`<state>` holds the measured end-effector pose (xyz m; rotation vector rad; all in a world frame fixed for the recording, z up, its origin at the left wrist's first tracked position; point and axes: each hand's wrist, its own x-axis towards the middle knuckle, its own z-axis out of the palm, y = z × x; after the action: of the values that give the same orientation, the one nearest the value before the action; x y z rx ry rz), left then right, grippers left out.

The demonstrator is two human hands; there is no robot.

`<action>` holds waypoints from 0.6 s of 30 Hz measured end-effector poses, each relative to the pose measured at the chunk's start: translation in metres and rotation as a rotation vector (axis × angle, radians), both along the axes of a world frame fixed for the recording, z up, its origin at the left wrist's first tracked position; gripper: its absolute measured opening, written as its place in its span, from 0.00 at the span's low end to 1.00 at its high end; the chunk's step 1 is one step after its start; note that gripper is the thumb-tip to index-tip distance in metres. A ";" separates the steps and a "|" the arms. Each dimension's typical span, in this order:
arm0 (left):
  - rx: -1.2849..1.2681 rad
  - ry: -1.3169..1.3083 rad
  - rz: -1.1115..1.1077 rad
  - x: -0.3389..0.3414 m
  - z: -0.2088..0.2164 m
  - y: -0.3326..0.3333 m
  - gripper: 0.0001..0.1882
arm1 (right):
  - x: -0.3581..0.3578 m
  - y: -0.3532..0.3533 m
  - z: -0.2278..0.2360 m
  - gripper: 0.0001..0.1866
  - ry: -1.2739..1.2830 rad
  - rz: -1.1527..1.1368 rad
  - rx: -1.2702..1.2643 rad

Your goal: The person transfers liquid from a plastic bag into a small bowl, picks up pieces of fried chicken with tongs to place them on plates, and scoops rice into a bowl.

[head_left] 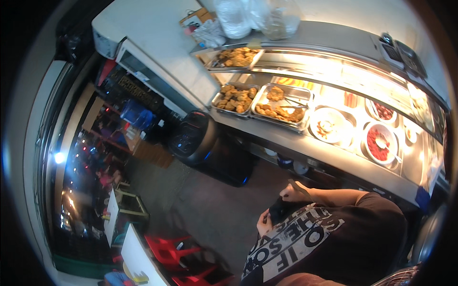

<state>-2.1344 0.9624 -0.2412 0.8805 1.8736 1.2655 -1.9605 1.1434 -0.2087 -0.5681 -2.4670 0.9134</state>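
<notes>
Low in front of my dark printed shirt (305, 238), both hands are close together at a soft-looking black item (282, 209) whose kind I cannot make out. My right hand (295, 192) has its fingers closed at the item's upper end, and its bare forearm reaches in from the right. At the lower left side of the item, my left hand (264, 223) has its fingers bent against it. The shirt hides my left forearm and part of the item.
A lit steel counter (267, 131) runs along my right, with trays of fried food (236, 99) and bowls (380, 143). A black water dispenser (210, 148) stands ahead. Red chairs (171, 250) and a white table (138, 255) are at the lower left, beside a glass front.
</notes>
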 end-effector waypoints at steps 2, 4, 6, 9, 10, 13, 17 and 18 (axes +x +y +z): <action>-0.128 -0.074 -0.026 0.025 0.023 0.011 0.11 | 0.026 -0.009 -0.002 0.04 -0.036 -0.104 0.008; -0.059 -0.030 -0.110 0.029 -0.011 0.000 0.12 | 0.050 -0.024 0.001 0.04 0.019 -0.125 -0.028; 0.019 -0.075 -0.154 0.050 -0.028 0.001 0.10 | 0.082 -0.040 -0.007 0.04 0.018 -0.175 -0.044; -0.041 -0.047 -0.236 0.080 -0.046 0.001 0.09 | 0.133 -0.073 0.006 0.06 -0.114 -0.269 -0.046; -0.079 -0.015 -0.250 0.095 -0.047 0.005 0.09 | 0.150 -0.082 0.005 0.07 -0.123 -0.328 -0.029; -0.039 0.013 -0.328 0.137 -0.037 0.013 0.11 | 0.188 -0.110 0.013 0.06 -0.270 -0.547 -0.062; -0.060 0.146 -0.467 0.169 -0.017 0.011 0.13 | 0.227 -0.124 -0.011 0.04 -0.133 -0.613 -0.194; -0.052 0.180 -0.479 0.174 -0.014 0.011 0.14 | 0.232 -0.125 -0.018 0.05 -0.138 -0.598 -0.198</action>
<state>-1.9603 0.9730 -0.2552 1.3532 1.6776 0.8625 -1.7290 1.0180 -0.2263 -1.3822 -2.1200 0.8840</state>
